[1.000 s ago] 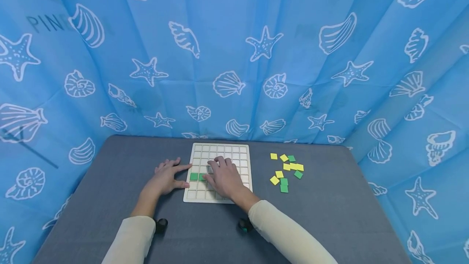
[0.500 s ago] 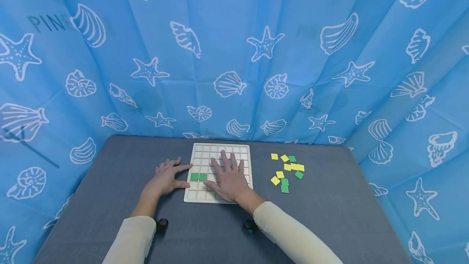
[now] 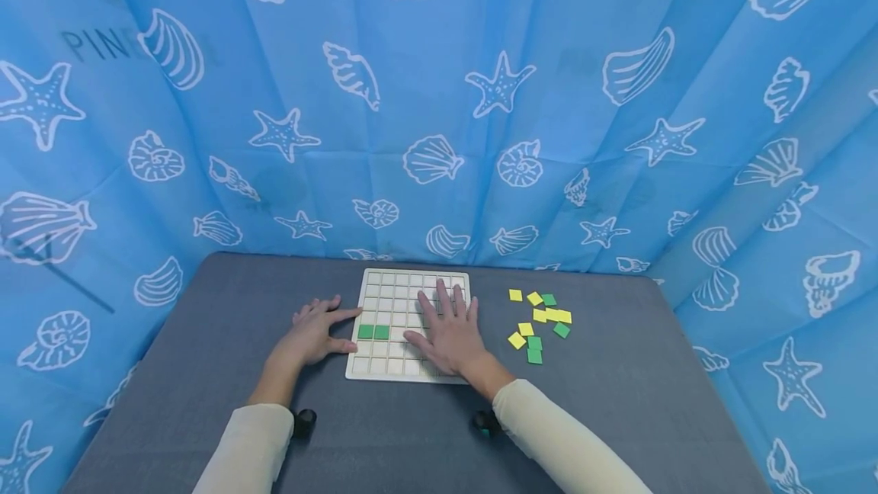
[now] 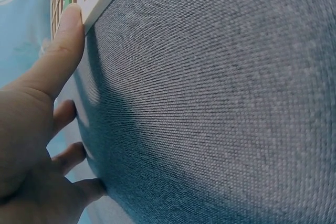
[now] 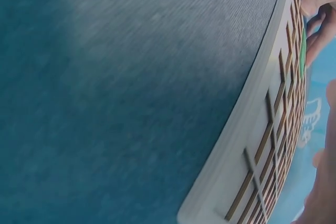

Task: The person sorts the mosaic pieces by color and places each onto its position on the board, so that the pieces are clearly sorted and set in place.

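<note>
A pale wooden grid board (image 3: pixel 395 365) lies on the grey table, with two green square tiles (image 3: pixel 373 332) side by side in cells near its left edge. My left hand (image 3: pixel 310 332) touches that left edge with thumb and index finger spread; in the left wrist view its thumb (image 4: pixel 65 40) rests on the board's rim and the other fingertips reach the cloth. My right hand (image 3: pixel 453 338), fingers spread and holding nothing, is over the right part of the board and hides some cells. Whether it touches the board I cannot tell.
Several loose yellow tiles (image 3: pixel 517 341) and green tiles (image 3: pixel 534 357) are scattered on the table (image 3: pixel 604 387) right of the board. A blue curtain (image 3: pixel 439 204) with white shell prints hangs behind the table and along both sides.
My right hand has left the second green tile, straightened its fingers and moved right across the board. My left hand stays at the left edge.
</note>
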A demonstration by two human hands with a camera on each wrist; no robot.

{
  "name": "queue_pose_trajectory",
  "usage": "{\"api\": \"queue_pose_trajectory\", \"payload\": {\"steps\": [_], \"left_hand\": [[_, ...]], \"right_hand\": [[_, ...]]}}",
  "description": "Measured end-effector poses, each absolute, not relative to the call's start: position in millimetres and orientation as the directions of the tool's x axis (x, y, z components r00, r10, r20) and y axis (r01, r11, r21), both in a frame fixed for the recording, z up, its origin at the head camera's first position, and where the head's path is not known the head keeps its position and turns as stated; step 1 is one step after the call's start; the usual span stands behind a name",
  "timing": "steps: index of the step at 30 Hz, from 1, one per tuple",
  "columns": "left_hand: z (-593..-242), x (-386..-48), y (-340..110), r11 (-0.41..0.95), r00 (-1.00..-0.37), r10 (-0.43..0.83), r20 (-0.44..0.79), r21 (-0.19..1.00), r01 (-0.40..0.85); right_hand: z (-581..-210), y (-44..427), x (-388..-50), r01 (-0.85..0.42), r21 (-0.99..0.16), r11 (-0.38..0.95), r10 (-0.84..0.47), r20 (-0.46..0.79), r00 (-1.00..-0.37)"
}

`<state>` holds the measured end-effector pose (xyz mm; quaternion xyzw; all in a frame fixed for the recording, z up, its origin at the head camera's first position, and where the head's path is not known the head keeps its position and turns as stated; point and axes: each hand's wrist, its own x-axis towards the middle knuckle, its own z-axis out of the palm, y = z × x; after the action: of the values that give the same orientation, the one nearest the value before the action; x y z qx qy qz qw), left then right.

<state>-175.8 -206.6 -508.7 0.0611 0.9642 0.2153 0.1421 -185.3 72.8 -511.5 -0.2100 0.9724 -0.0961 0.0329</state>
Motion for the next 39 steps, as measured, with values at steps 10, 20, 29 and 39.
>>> {"api": "queue_pose_trajectory", "payload": {"steps": [10,20,29,39], "left_hand": [[-509,-176,-206,0.9,-0.951,0.173,-0.257,0.433,0.047],[-509,-176,-206,0.899,-0.953,0.177,-0.245,0.435,0.055],[-511,-176,-206,0.899,-0.952,0.176,-0.25,0.436,0.052],[-515,-177,-208,0.889,-0.957,0.194,-0.216,0.452,0.078]], "right_hand": [[-514,93,-186,-0.384,-0.244,0.89,-0.397,-0.003,-0.918],[-519,109,-183,-0.369,-0.245,0.897,-0.378,0.012,-0.926],[-522,129,-181,-0.356,-0.239,0.903,-0.367,0.0,-0.93],[-523,149,-177,-0.358,-0.25,0.9,-0.359,0.042,-0.932]]}}
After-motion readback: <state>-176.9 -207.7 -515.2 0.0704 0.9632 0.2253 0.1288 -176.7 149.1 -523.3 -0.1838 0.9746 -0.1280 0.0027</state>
